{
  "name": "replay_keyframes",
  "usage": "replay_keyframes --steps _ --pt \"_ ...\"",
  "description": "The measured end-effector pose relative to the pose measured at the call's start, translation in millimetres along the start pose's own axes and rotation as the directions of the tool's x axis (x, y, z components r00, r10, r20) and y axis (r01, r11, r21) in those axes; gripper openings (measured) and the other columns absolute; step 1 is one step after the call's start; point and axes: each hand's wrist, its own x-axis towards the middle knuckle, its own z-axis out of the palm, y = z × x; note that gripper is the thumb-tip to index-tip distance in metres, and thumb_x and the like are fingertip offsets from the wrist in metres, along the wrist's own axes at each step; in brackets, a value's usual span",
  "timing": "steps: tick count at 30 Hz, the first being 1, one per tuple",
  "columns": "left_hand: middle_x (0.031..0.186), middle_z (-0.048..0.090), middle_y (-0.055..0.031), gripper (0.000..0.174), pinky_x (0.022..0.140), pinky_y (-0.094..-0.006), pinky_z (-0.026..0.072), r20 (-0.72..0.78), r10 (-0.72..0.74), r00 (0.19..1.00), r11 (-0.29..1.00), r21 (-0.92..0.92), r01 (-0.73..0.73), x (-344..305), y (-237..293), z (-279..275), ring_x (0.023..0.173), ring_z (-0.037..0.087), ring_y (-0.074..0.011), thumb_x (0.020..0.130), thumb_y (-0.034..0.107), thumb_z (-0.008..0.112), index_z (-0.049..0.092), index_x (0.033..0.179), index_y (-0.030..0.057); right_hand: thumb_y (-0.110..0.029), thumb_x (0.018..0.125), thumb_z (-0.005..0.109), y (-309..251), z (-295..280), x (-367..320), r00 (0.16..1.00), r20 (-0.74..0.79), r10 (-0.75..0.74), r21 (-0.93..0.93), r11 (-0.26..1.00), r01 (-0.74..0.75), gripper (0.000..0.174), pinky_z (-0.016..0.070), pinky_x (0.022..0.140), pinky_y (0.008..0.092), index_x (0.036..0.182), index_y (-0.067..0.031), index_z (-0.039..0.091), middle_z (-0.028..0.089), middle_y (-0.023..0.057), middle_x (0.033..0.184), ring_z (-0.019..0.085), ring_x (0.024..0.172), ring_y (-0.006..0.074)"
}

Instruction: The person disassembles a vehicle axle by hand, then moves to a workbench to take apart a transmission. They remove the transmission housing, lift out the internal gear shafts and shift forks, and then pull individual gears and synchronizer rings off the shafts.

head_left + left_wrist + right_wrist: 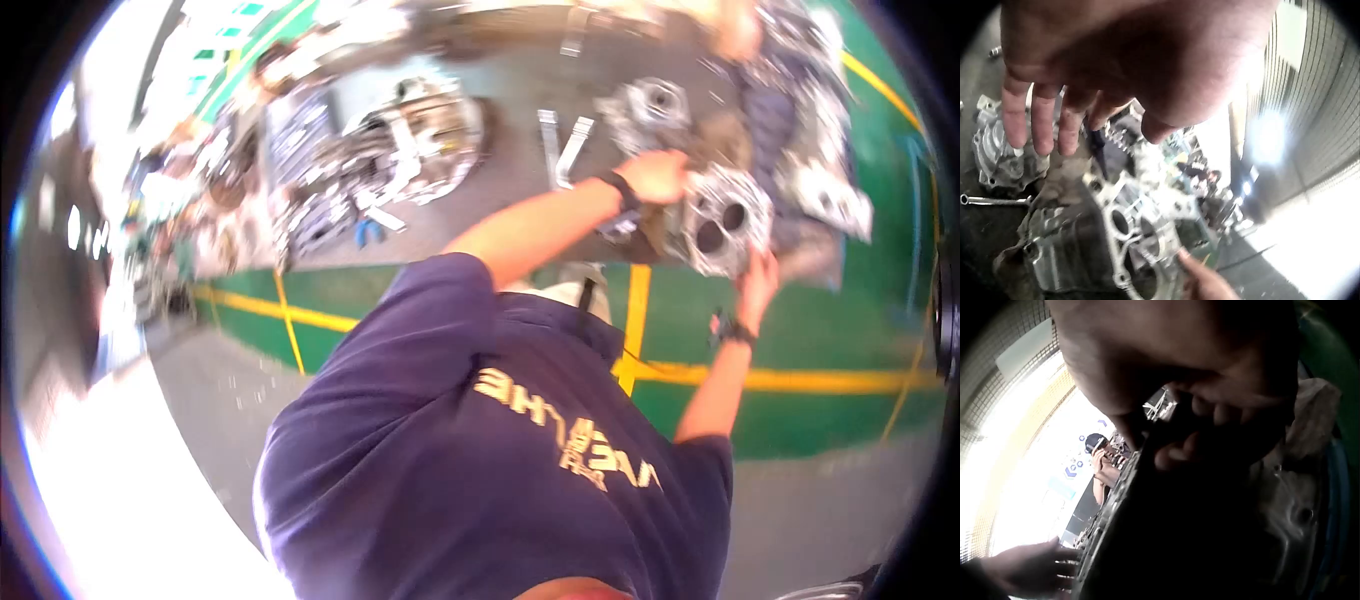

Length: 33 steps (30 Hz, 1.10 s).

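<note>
Casing (753,202) on bench (515,120), at my near side; positioning step, I judge. Right hand (758,283) grips its rim, fingers curled; left hand (655,178) close by, fingers straight, unclenched. Next move calls for firm left hold opposite, fingertips clear of bores.

Green floor (500,418) with yellow lines (765,380); bright white light at left

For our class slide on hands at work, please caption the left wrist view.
Left hand open above a metal casing, right hand holding its edge, a wrench nearby.
</note>
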Motion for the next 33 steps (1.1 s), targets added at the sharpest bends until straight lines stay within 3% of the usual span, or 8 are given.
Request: replay_keyframes --steps 3,7,10,14,17,24,30,33 --pt "0.111 0.069 -0.0213 0.053 0.092 -0.0429 0.051 -0.214 0.026 0.976 0.96 -0.269 -0.085 -73 20 -71 0.106 0.066 -0.035 0.099 0.039 0.058 0.055 0.132 -0.002 -0.035 0.097 0.068 1 -7 -12 1.0 -0.027 -0.006 -0.076 0.997 0.004 0.042 0.0288 0.037 0.0225 0.124 -0.0063 0.056 0.05 -0.0019 0.065 0.04 0.045 0.0055" --pt "0.106 0.068 -0.0035 0.037 0.085 -0.0284 0.0493 -0.298 -0.052 0.953 0.826 -0.55 -0.127 -201 12 -150 0.094 0.059 -0.0101 0.104 0.029 0.058 0.058 0.13 0.0043 -0.032 0.095 0.069 -35 2 -45 0.981 -0.175 -0.088 -0.265 0.964 0.04 0.041 0.0312 0.038 0.0232 0.123 -0.004 0.06 0.055 0.0012 0.067 0.044 0.047 0.0077" --pt "0.112 0.069 -0.0079 0.035 0.095 -0.0306 0.0505 -0.316 -0.153 0.936 0.774 -0.627 -0.085 -306 -11 -195 0.107 0.064 -0.0144 0.105 0.028 0.056 0.06 0.13 0.0027 -0.028 0.095 0.07 -60 40 -56 0.986 -0.056 -0.157 -0.198 0.97 0.143 0.035 0.031 0.039 0.0211 0.119 -0.0033 0.063 0.053 -0.0021 0.065 0.044 0.048 0.0052" --pt "0.107 0.07 -0.0071 0.034 0.088 -0.0301 0.05 -0.41 -0.366 0.835 0.775 -0.631 0.03 -405 -65 -206 0.097 0.064 -0.0135 0.105 0.026 0.053 0.062 0.127 0.0019 -0.024 0.096 0.07 -124 122 -80 0.882 0.209 -0.422 -0.146 0.878 0.455 0.028 0.029 0.043 0.0201 0.116 -0.004 0.065 0.051 -0.0047 0.065 0.042 0.053 0.0019" --pt "0.105 0.072 -0.0067 0.035 0.086 -0.0296 0.0498 -0.292 -0.548 0.784 0.684 -0.696 0.219 -457 -122 -214 0.096 0.064 -0.013 0.104 0.028 0.054 0.063 0.127 0.0031 -0.023 0.097 0.069 -163 189 -137 0.83 0.277 -0.484 -0.137 0.835 0.533 0.025 0.0291 0.046 0.0192 0.113 -0.0038 0.067 0.052 -0.0069 0.067 0.041 0.055 0.0004" --pt "0.101 0.072 -0.0097 0.035 0.085 -0.0284 0.0506 -0.449 -0.446 0.774 0.772 -0.63 0.079 -533 -211 -291 0.092 0.064 -0.0132 0.102 0.026 0.059 0.063 0.123 -0.0025 -0.019 0.095 0.072 -142 300 -259 0.834 0.305 -0.46 -0.018 0.872 0.488 0.019 0.0302 0.045 0.018 0.11 -0.0073 0.069 0.056 -0.007 0.067 0.043 0.052 0.0001" --pt "0.104 0.071 -0.0071 0.033 0.086 -0.0292 0.0493 -0.504 -0.382 0.775 0.832 -0.552 0.052 -572 -258 -337 0.094 0.063 -0.0125 0.103 0.025 0.057 0.064 0.125 0.0013 -0.007 0.092 0.071 -133 366 -350 0.804 0.352 -0.48 -0.177 0.809 0.561 0.016 0.0421 0.06 0.0193 0.107 -0.0016 0.07 0.06 -0.0032 0.075 0.052 0.068 0.0016" --pt "0.1 0.072 -0.0069 0.03 0.083 -0.0274 0.0498 -0.525 -0.343 0.779 0.87 -0.49 0.053 -569 -263 -344 0.092 0.064 -0.0113 0.102 0.022 0.06 0.064 0.123 0.0011 -0.007 0.092 0.071 -142 377 -381 0.793 0.377 -0.478 -0.136 0.819 0.558 0.015 0.0385 0.056 0.0192 0.106 -0.0014 0.07 0.059 -0.0045 0.072 0.048 0.063 0.0011"
